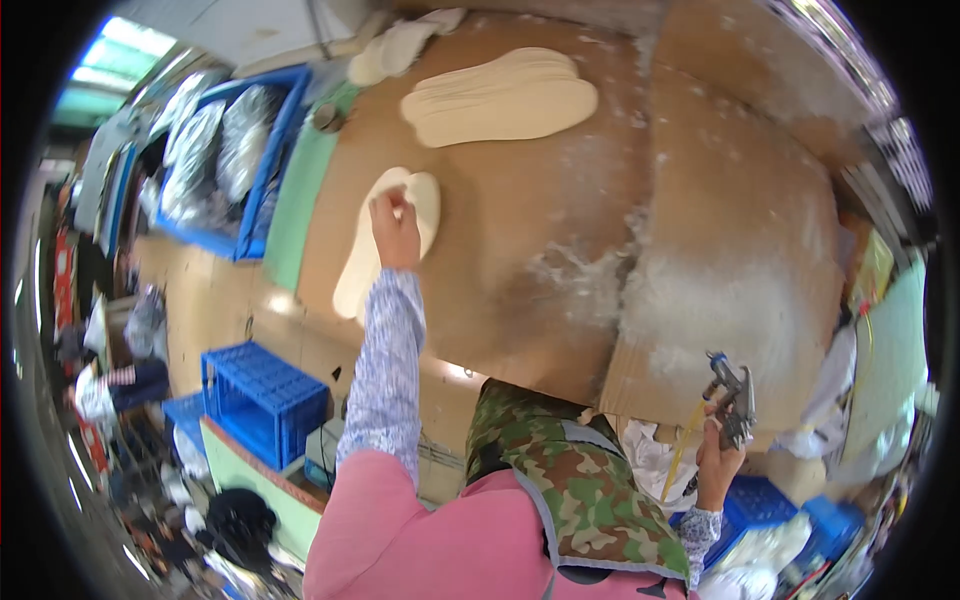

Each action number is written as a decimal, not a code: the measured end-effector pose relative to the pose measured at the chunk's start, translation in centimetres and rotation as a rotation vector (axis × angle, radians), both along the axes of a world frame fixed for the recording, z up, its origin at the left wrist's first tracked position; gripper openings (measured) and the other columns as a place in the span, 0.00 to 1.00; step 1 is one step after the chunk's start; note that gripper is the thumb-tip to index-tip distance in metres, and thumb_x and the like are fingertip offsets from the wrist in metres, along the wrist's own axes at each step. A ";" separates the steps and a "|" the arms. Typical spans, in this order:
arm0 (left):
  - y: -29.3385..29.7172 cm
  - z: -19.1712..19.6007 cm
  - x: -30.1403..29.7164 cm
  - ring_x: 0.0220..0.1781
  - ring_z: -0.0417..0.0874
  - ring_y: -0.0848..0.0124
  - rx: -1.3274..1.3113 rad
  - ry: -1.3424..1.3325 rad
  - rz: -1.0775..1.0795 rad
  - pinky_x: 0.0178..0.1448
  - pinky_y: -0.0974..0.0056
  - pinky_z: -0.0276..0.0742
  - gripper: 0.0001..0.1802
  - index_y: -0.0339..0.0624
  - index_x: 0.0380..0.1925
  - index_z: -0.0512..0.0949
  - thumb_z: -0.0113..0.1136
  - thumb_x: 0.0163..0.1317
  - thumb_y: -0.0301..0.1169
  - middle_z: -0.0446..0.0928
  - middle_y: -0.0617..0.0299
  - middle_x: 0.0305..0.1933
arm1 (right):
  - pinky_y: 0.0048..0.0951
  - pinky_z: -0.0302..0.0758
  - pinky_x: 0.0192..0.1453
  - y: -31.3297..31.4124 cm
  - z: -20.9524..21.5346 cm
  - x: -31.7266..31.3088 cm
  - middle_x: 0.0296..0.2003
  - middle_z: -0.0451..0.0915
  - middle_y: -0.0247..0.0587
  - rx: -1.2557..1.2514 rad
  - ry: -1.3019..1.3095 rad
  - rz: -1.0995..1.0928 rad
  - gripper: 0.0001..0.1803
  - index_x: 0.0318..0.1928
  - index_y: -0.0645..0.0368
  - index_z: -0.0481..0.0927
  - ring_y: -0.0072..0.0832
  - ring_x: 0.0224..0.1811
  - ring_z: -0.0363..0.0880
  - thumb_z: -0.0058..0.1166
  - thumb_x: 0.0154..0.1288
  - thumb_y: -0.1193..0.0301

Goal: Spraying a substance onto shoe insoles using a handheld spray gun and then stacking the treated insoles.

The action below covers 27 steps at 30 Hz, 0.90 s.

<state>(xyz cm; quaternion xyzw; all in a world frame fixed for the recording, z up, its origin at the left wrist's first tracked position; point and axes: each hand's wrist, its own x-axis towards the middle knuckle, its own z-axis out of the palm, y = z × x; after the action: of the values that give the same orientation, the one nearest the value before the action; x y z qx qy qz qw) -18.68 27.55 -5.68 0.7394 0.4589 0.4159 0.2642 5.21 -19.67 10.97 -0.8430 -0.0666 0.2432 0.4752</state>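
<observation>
Two cream insoles, a pair [362,255], lie side by side, partly overlapping, near the left edge of the cardboard-covered table [520,215]. My left hand [397,235] is over their far end, fingers pinched on an insole; the fingertips partly hide the grip. Off the near right edge of the table, my right hand [718,462] is wrapped around a dark metal spray gun [738,402] with a blue part at its top. A yellow hose [684,450] hangs beside that hand. Farther back lies a fanned stack of cream insoles [500,97].
White residue [590,270] marks the cardboard. A small cup [326,118] and a white cloth-like item [400,48] are at the far left. Beyond the left edge are a blue crate with plastic bags [262,165] and another blue crate [265,400]. A person [115,388] is farther left.
</observation>
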 end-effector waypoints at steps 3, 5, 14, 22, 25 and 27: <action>8.4 -5.1 8.4 0.59 0.69 0.51 -0.100 0.235 0.248 0.63 0.57 0.64 0.25 0.29 0.54 0.66 0.53 0.55 0.25 0.69 0.39 0.55 | 0.21 0.63 0.24 -1.2 -0.1 -0.2 0.24 0.74 0.25 -0.136 -0.017 -0.100 0.10 0.44 0.62 0.79 0.12 0.22 0.65 0.54 0.61 0.76; 11.4 -7.7 11.2 0.58 0.70 0.51 -0.080 0.474 0.339 0.61 0.57 0.66 0.24 0.30 0.54 0.66 0.53 0.56 0.26 0.69 0.40 0.55 | 0.24 0.59 0.24 -2.2 -0.3 -0.4 0.21 0.68 0.23 -0.160 -0.134 -0.022 0.10 0.42 0.63 0.79 0.14 0.23 0.60 0.55 0.60 0.75; 12.8 2.2 10.4 0.50 0.76 0.53 -0.163 0.169 0.060 0.51 0.58 0.76 0.21 0.33 0.55 0.65 0.52 0.64 0.30 0.69 0.45 0.56 | 0.27 0.62 0.26 -4.4 -1.7 -1.9 0.20 0.66 0.32 -0.190 -0.159 -0.102 0.11 0.44 0.63 0.77 0.20 0.22 0.62 0.55 0.59 0.76; -11.2 19.6 19.1 0.47 0.78 0.69 -0.651 -0.634 -0.647 0.47 0.65 0.78 0.18 0.38 0.55 0.64 0.50 0.65 0.27 0.73 0.57 0.51 | 0.22 0.67 0.30 -7.5 -3.5 0.8 0.27 0.77 0.33 0.029 -0.126 -0.199 0.13 0.47 0.62 0.77 0.16 0.25 0.67 0.54 0.60 0.76; -17.7 18.5 22.2 0.47 0.78 0.70 -0.870 -0.635 -0.770 0.41 0.65 0.79 0.17 0.40 0.53 0.66 0.51 0.64 0.26 0.74 0.58 0.50 | 0.21 0.65 0.28 -8.1 -3.1 1.5 0.26 0.76 0.30 0.055 -0.143 -0.216 0.13 0.46 0.62 0.78 0.14 0.24 0.65 0.54 0.60 0.76; -21.0 15.5 23.7 0.45 0.78 0.70 -0.971 -0.490 -0.798 0.39 0.65 0.79 0.14 0.41 0.48 0.67 0.51 0.63 0.30 0.73 0.60 0.47 | 0.21 0.63 0.25 -8.9 -2.5 1.8 0.24 0.74 0.28 0.047 -0.138 -0.187 0.12 0.46 0.61 0.78 0.14 0.22 0.63 0.55 0.61 0.75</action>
<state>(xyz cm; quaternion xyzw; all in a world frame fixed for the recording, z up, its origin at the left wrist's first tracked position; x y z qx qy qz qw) 5.00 6.53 9.78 0.5340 0.2123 0.1889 0.7963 7.02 -28.58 8.47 -0.8488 -0.0261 0.1375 0.5098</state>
